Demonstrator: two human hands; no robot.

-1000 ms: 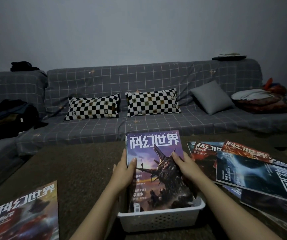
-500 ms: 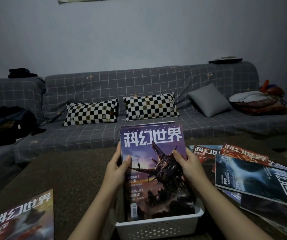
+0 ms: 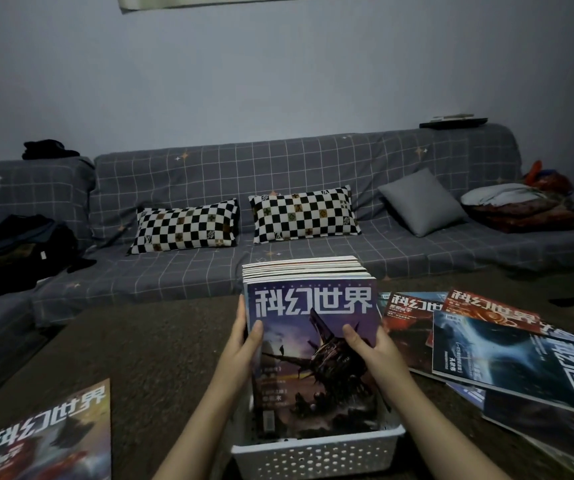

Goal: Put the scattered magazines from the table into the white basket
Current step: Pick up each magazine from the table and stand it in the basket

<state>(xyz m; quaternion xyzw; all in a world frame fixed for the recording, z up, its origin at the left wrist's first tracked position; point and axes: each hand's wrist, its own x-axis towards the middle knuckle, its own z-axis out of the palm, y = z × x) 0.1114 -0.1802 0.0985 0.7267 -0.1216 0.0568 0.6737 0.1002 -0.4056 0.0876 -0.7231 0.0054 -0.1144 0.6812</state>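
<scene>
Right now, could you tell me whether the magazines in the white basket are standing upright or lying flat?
Upright: the stack of magazines stands on end in the white basket, top edges showing, held between left hand and right hand.

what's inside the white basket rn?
A stack of magazines stands upright in the white basket, purple cover facing the camera, gripped by the left hand and right hand. The covers behind it and the basket floor are hidden.

There is only one view, from the camera on my head. It looks forward and a little down, across the table [image 3: 147, 344] to the sofa [image 3: 313, 174] and the wall [image 3: 278, 81] behind it. My hands and the basket [image 3: 316, 455] are very near, at the bottom edge of the view. The sofa is farther, in the middle.
</scene>
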